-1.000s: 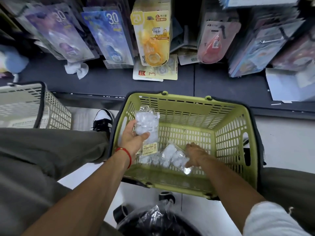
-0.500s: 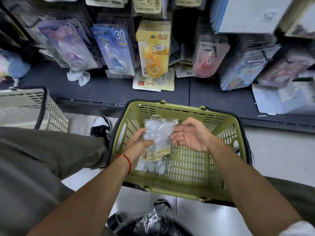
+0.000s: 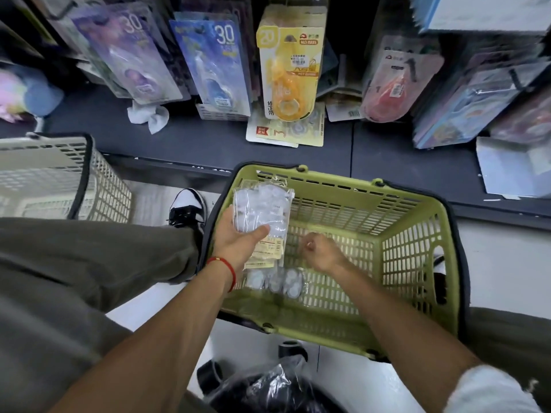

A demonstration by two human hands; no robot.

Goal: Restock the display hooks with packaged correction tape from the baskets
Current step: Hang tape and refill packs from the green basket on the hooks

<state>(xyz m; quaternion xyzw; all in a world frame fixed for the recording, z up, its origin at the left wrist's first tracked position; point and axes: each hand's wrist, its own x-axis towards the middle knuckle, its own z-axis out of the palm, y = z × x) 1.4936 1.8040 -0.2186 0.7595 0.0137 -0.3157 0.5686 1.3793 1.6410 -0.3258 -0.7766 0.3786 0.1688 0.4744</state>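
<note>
Shop aisle, dark low shelf (image 3: 208,144) running across the top, carded correction tape packs hanging above it; I note a yellow pack (image 3: 287,64) straight above the green basket (image 3: 417,263). The basket sits on the pale floor against the shelf edge. A beige basket (image 3: 59,180) stands well left of it, past a black-and-white shoe (image 3: 187,207).

Left hand (image 3: 238,236), over the green basket's left wall, grips a stack of clear packets (image 3: 262,210), thumb across the front. Right hand (image 3: 322,251) hangs inside the basket with fingers curled; I cannot tell if it holds anything. More clear packets (image 3: 274,281) lie on the basket floor, below the left hand.
</note>
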